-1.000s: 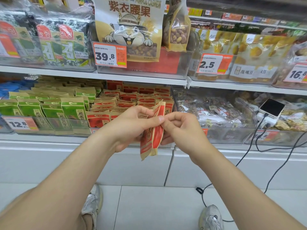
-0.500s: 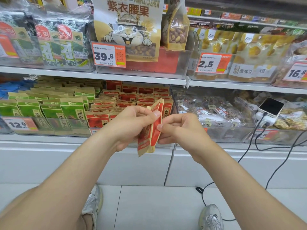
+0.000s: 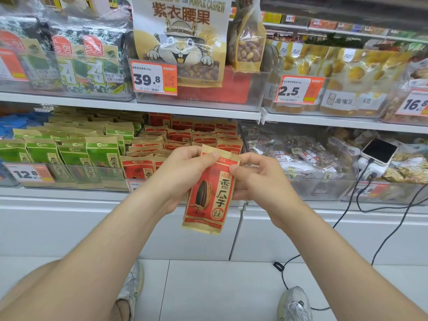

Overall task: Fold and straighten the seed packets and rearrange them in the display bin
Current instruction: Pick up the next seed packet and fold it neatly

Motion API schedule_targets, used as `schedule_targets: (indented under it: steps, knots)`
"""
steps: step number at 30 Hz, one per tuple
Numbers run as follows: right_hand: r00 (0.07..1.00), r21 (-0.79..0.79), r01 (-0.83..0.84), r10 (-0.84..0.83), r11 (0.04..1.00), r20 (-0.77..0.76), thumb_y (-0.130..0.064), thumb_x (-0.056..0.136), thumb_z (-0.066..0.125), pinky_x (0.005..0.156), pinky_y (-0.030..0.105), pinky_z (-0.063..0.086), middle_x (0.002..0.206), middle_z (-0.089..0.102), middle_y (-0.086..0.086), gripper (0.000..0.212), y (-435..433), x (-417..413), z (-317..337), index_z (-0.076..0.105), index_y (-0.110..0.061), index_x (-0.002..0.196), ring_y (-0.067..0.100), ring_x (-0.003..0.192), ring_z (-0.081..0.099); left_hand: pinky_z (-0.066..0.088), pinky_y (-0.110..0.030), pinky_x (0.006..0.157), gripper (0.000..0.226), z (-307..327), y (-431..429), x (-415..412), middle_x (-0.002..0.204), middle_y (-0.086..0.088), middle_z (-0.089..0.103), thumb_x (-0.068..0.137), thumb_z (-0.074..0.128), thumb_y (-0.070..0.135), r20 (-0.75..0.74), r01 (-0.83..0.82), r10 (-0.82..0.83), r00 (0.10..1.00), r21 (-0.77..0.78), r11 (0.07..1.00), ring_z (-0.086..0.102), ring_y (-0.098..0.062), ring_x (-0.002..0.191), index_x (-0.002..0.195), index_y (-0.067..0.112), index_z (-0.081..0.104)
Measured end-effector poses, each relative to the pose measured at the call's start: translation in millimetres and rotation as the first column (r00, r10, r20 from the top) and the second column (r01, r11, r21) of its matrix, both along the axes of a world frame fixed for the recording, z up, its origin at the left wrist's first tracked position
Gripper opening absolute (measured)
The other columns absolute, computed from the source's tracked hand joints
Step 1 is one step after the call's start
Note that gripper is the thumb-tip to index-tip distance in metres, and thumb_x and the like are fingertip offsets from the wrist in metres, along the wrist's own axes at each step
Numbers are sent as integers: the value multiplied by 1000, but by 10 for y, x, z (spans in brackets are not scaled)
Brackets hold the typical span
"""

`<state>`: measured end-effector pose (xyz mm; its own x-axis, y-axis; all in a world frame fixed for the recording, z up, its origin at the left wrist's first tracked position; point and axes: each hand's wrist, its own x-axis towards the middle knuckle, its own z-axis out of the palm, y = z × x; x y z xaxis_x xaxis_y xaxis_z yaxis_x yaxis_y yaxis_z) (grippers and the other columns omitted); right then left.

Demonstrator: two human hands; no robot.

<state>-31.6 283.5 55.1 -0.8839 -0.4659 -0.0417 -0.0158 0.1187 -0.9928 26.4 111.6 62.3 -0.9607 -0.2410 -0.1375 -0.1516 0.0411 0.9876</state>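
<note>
Pinched red-and-tan paper seed packet (image 3: pixel 209 193) at top, left hand (image 3: pixel 183 178) and right hand (image 3: pixel 259 181) both gripping; hung long axis vertical, just below red packet rows (image 3: pixel 180 135), frame centre.

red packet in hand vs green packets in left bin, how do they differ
The red packet hangs pinched between left hand and right hand; the green packets stand in a bin. The red packet is red-faced, the green packets green. Both have tan tops.
</note>
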Motion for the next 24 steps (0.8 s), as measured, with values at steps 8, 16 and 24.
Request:
schedule_targets:
  steps: [8, 16, 24]
  knots:
    - [999, 0, -16, 16, 1000, -29, -10, 110, 59, 64, 34, 66, 86, 82, 13, 10, -46, -17, -61, 59, -2, 105, 25, 81, 82, 63, -43, 82, 33, -19, -1, -17, 99, -11, 83, 112, 54, 39, 40, -50, 48, 998, 60, 997, 81, -29, 89, 116, 13, 74]
    - [996, 72, -85, 83, 994, 19, -17, 103, 72, 91, 40, 64, 100, 84, 6, 14, 2, -48, -77, 75, -8, 113, 24, 95, 81, 62, -52, 94, 34, -51, 21, -26, 104, -10, 83, 113, 50, 39, -25, -93, 98, 995, 152, 984, 81, -30, 95, 120, 16, 75]
    - [999, -4, 20, -20, 1000, 25, -20, 105, 69, 64, 30, 63, 89, 83, 11, 17, 52, 29, -119, 76, -4, 108, 20, 77, 81, 64, -42, 80, 32, -37, 134, -38, 101, -8, 83, 114, 50, 36, -26, -98, 103, 994, 150, 984, 82, -26, 91, 120, 15, 73]
